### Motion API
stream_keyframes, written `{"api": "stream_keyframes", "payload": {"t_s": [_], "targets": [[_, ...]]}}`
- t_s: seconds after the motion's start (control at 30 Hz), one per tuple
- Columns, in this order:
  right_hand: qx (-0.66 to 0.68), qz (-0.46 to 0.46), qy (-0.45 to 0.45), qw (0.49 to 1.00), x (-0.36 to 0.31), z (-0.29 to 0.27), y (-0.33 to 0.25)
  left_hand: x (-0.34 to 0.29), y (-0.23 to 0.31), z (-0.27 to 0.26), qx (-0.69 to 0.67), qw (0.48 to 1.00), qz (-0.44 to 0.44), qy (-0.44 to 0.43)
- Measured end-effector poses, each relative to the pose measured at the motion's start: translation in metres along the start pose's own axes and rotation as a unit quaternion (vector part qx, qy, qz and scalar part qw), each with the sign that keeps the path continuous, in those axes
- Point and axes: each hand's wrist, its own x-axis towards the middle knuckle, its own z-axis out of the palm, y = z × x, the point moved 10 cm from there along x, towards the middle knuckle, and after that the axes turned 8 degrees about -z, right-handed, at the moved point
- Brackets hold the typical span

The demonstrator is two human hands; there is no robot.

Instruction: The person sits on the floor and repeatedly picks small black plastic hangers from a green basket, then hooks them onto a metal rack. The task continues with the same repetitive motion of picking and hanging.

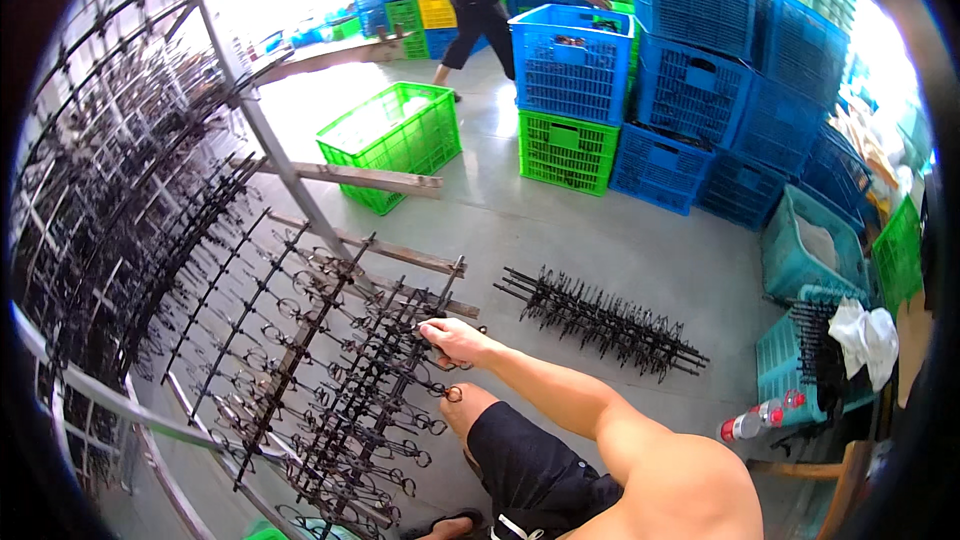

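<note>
My right hand (pixel 455 342) reaches to the left, over the near edge of a rack of black rods (pixel 345 390) lined with small wire clips and rings. Its fingers are closed at the upper end of one rod; what they pinch is too small to make out. Next to my knee, a ring-shaped clip (pixel 453 393) sticks out from the rods. My left hand is out of the picture.
More clip-covered rods (pixel 130 220) crowd a metal frame (pixel 265 145) at left. A bundle of rods (pixel 605 323) lies on the floor. Blue crates (pixel 690 90) are stacked behind, near a green crate (pixel 390 140). Another person (pixel 480 0) stands at the back. Bottles (pixel 755 420) are at right.
</note>
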Motion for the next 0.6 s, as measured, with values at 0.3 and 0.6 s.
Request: {"api": "stream_keyframes", "payload": {"t_s": [0.3,0.6], "targets": [[-0.079,0.066,0.036,0.994,0.008,0.000,0.000,0.014,-0.028,-0.022,0.000,0.999,-0.036,0.029],[-0.008,0.074,0.011,0.997,0.002,-0.003,0.009,0.023,-0.044,-0.037,0.017,0.997,-0.052,0.050]]}}
